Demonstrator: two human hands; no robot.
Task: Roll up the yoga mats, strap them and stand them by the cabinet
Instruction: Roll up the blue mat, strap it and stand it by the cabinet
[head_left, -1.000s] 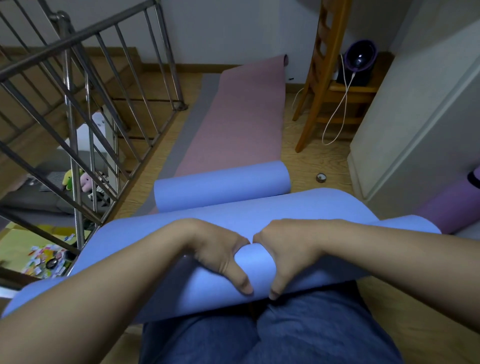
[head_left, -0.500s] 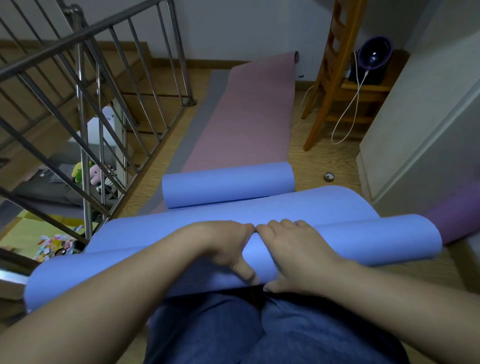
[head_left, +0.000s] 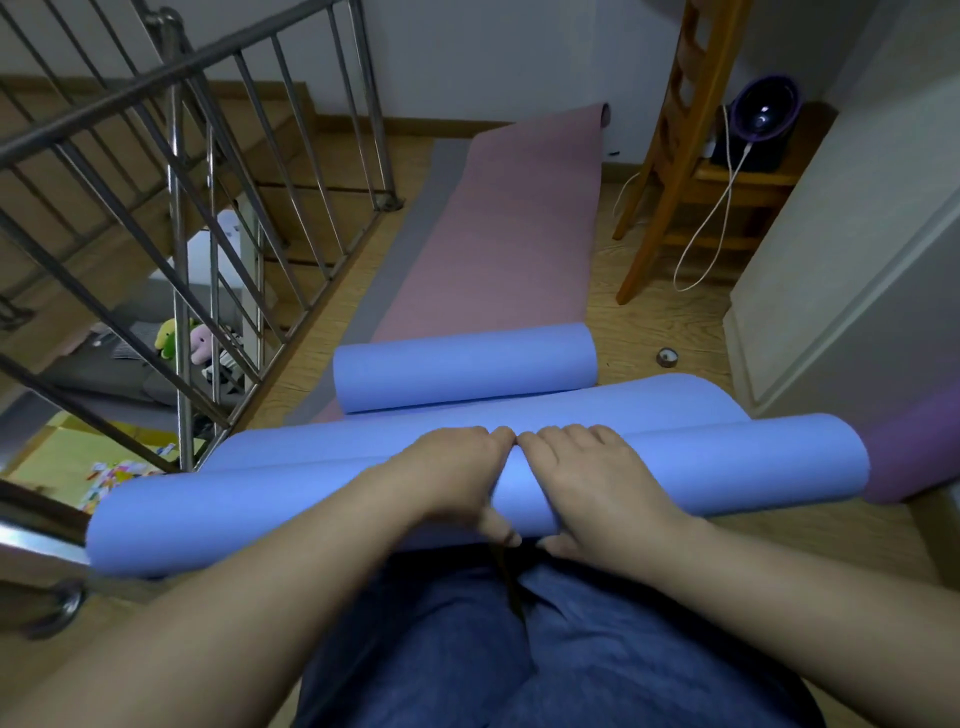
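A blue yoga mat (head_left: 727, 462) lies across the floor in front of my knees, its near end rolled into a tube and its far end curled into a second roll (head_left: 462, 366). My left hand (head_left: 457, 473) and my right hand (head_left: 587, 478) sit side by side on the middle of the near roll, fingers curled over its top and thumbs under its front edge. Beyond it a pink mat (head_left: 509, 239) lies flat on a grey mat (head_left: 410, 228). A purple rolled mat (head_left: 914, 452) lies at the right by the white cabinet (head_left: 852, 270).
A metal stair railing (head_left: 218, 218) with an open stairwell runs along the left. A wooden ladder (head_left: 670, 140), a small fan (head_left: 763, 114) with a white cable on a low wooden shelf, and a small round object (head_left: 666, 356) on the floor are at the right.
Both hands have turned the near roll forward, away from me: their fingers went from tucking under the mat's edge to lying over the roll's top. The roll has grown thicker.
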